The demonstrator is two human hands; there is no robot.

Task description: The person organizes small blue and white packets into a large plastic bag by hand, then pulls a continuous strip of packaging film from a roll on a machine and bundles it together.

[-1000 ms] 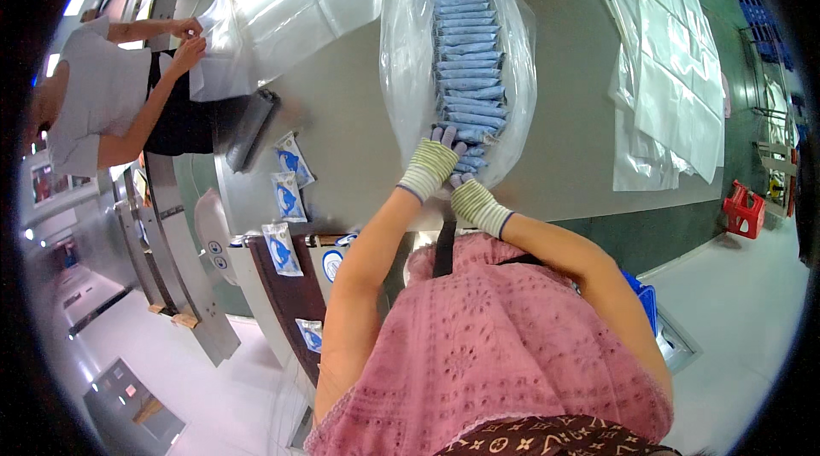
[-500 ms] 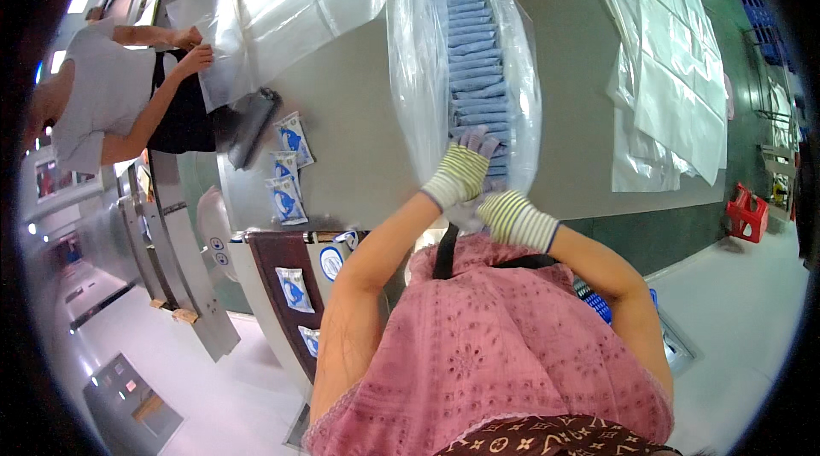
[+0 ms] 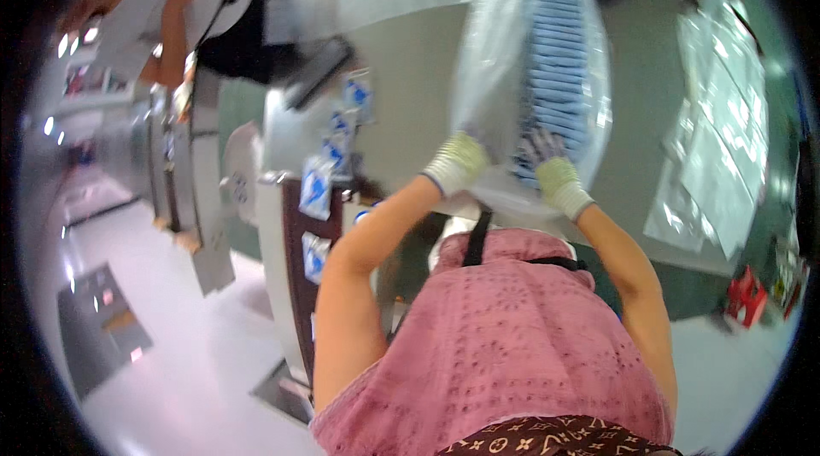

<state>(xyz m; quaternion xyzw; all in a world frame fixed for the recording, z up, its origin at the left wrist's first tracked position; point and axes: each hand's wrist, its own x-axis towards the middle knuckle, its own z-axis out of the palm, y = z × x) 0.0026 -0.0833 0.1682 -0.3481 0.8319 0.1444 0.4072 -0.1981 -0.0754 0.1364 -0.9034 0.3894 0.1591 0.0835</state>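
A long clear plastic bag [image 3: 491, 55] lies on the grey table, with a tight row of blue packets [image 3: 558, 55] standing on edge inside it. Both my hands wear pale gloves with yellow-green striped cuffs. My right hand [image 3: 555, 167] rests at the near end of the row, fingers spread and pointing away from me, against the last packets. Beside the bag's near left side is my left hand [image 3: 464, 157], touching or very close to the plastic. Motion smears its fingers, so their grip on the film does not show.
Small white-and-blue packets [image 3: 316, 187] lie on a dark conveyor belt [image 3: 299, 294] at left, with several more on the table corner beside a dark grey block [image 3: 320, 72]. Flat clear bags [image 3: 713, 123] are stacked at right. A co-worker [image 3: 243, 29] stands far left; a red crate [image 3: 746, 298] is on the floor.
The view has shifted, so the table scene sits further right. My left hand has left the packets for the bag's left side. My right hand has come up onto the row's near end, fingers spread.
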